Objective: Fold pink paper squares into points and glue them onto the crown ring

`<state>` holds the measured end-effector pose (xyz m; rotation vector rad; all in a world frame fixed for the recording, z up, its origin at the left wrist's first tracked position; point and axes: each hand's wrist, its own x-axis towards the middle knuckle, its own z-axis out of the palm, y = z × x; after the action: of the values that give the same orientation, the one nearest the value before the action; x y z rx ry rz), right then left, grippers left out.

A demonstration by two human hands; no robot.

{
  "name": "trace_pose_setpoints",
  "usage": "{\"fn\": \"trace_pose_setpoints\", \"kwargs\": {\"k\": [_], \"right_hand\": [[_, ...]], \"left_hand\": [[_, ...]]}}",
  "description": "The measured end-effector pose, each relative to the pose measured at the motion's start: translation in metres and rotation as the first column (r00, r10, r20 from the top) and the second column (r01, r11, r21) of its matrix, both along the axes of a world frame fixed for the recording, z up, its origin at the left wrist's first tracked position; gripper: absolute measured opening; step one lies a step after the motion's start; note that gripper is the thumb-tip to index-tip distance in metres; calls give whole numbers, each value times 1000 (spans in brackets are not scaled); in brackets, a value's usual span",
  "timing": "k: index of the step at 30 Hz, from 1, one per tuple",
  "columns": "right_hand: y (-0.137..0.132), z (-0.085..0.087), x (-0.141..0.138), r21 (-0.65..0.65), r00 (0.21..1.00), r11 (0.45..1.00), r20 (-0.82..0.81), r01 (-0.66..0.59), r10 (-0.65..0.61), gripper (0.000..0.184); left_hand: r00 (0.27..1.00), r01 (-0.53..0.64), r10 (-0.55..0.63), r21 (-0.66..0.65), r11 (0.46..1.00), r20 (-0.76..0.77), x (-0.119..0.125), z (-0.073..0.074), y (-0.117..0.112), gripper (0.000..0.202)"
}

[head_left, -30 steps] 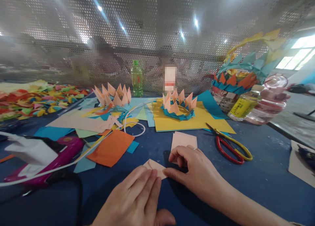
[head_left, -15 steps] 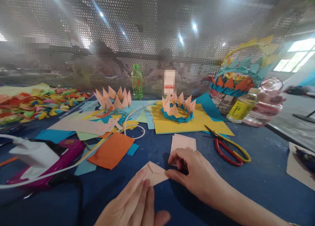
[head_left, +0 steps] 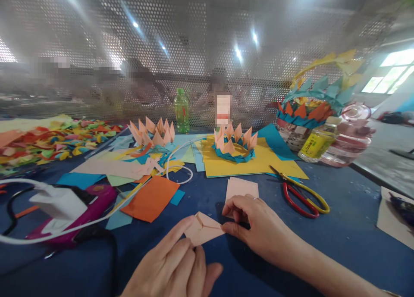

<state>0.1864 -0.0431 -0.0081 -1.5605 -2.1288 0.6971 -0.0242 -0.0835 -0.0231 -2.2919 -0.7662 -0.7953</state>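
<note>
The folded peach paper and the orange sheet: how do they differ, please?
The folded peach paper looks smaller than the orange sheet. The peach paper shows folds; the orange sheet looks unfolded. The left hand and right hand touch the peach paper, not the orange sheet. Both are paper.

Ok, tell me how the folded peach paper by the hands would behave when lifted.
The folded peach paper should be very light, as it looks like one small folded piece. Its overlapping layers probably make it stiffer than the single flat orange paper. Its flaps might spring open slightly, since a shadowed gap shows along one fold.
</note>
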Motion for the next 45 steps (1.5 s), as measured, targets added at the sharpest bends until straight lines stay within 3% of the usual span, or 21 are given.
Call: {"fn": "trace_pose_setpoints", "kwargs": {"k": [2, 5, 7, 10, 14, 17, 21, 28, 31, 35, 39, 42, 45], "right_hand": [[0, 0, 1, 2, 1000, 1000, -8, -7, 7, 14], [0, 0, 2, 8, 1000, 1000, -16, -26, 26, 14], [-1, 1, 2, 20, 999, 999, -11, -36, 36, 13], [-2, 2, 1, 32, 999, 999, -5, -44, 44, 15], [-4, 2, 2, 43, 998, 997, -16, -68, 69, 14], [-5, 1, 3, 48, 997, 996, -19, -76, 77, 14], [-3, 0, 4, 57, 997, 996, -31, -73, 75, 16], [-1, -3, 3, 84, 997, 995, -41, -60, 64, 14], [-2, -3, 3, 82, 995, 996, -81, -44, 51, 5], [-4, 1, 0, 84, 986, 995, -152, -62, 74, 35], [-9, 5, -6, 95, 980, 986, -132, -135, 147, 31], [-11, 4, -9, 74, 982, 989, -134, -125, 134, 27], [-9, 2, -8, -1, 964, 996, -250, -91, 88, 17]], "left_hand": [[998, 60, -60, -135, 989, 10, 1, 9, 6, 28], [981, 169, -131, -298, 940, 142, 0, 20, 20, 27], [977, 153, -66, -457, 876, 201, -3, 22, 34, 22], [971, 56, 120, -682, 729, 208, -7, 21, 55, 15], [967, 112, 153, -875, 472, 206, -5, 17, 70, 12], [976, 124, 129, -933, 338, 176, 0, 19, 69, 12], [984, 108, 106, -959, 262, 140, 3, 26, 65, 16], [982, 171, 70, -982, 74, 176, 2, 31, 63, 23], [949, 259, 168, -963, 72, 268, 3, 30, 63, 24], [847, 418, 286, -893, 164, 449, 6, 27, 63, 26], [777, 513, 297, -832, 214, 555, 7, 22, 60, 23], [784, 518, 267, -828, 214, 560, 7, 19, 57, 23], [794, 531, 239, -829, 176, 559, 9, 20, 55, 30]]}}
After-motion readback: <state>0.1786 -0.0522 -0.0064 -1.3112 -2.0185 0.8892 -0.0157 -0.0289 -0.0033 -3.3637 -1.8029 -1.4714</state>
